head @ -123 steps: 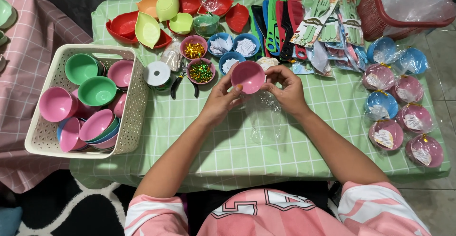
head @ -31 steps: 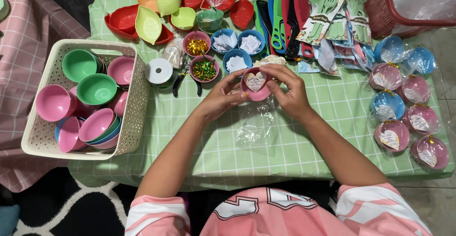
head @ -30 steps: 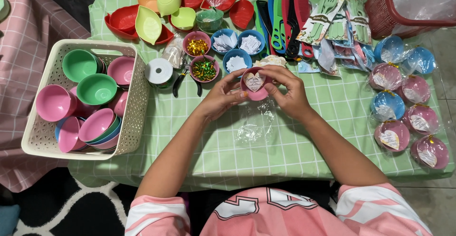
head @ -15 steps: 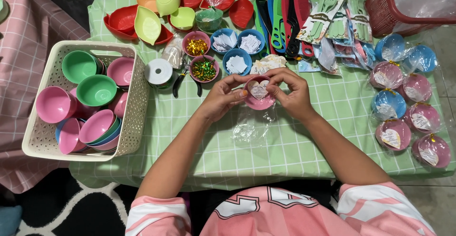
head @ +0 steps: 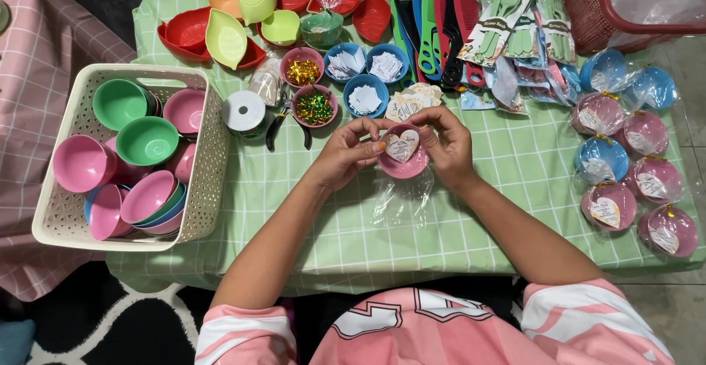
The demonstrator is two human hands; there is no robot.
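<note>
Your left hand (head: 346, 153) and right hand (head: 445, 144) meet over the middle of the counter (head: 294, 225), which wears a green checked cloth. Between them you hold a small pink bowl (head: 403, 160) with a heart-shaped paper tag (head: 402, 145) standing in it. The fingers of both hands are narrow, pinched on the bowl's rim and the tag's edges. Your fingertips cover the bowl's sides, and its underside is hidden, so it is unclear whether it rests on the counter. A clear plastic bag (head: 401, 203) lies just below the bowl; it is hard to make out against the cloth.

To your left, a white basket (head: 209, 166) holds pink and green bowls, the lower ones partly buried. A pile of tags (head: 412, 100) lies just beyond the bowl. On the right, wrapped bowls (head: 625, 181) sit in a cluster; their wrapping blurs what is inside. A red basket (head: 588, 12) is cut off at the top right corner.

Compared with four seconds ago, the bowl was empty and now carries the tag. Since half a second ago, your hands and the bowl have barely shifted, and everything else on the counter has stayed put.
</note>
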